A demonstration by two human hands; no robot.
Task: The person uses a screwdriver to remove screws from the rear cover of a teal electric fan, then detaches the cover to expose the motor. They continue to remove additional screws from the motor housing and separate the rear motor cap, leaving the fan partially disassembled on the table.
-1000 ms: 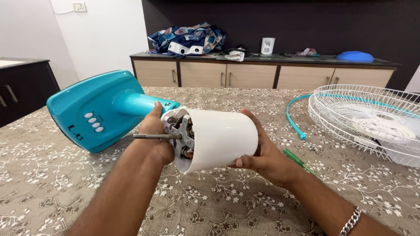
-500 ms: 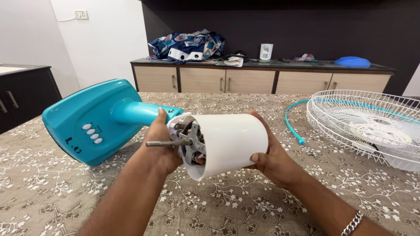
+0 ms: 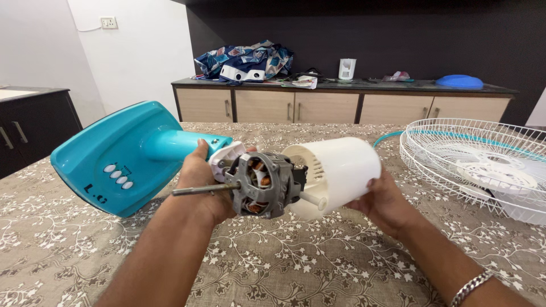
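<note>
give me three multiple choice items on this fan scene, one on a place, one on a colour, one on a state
1. Where does the white wire fan guard lie?
A. on the table, right of the hands
B. on the sideboard
C. on the floor

2. What colour is the fan base?
A. red
B. teal
C. black

3. How does the white motor cover stand to the motor?
A. fully over it
B. pulled off, motor bare
C. lying on the table

Answers:
1. A, it rests on the patterned tablecloth at the right.
2. B, the base and its neck are teal.
3. B, the right hand holds the cover clear, while the left hand grips the fan at the motor mount.
</note>
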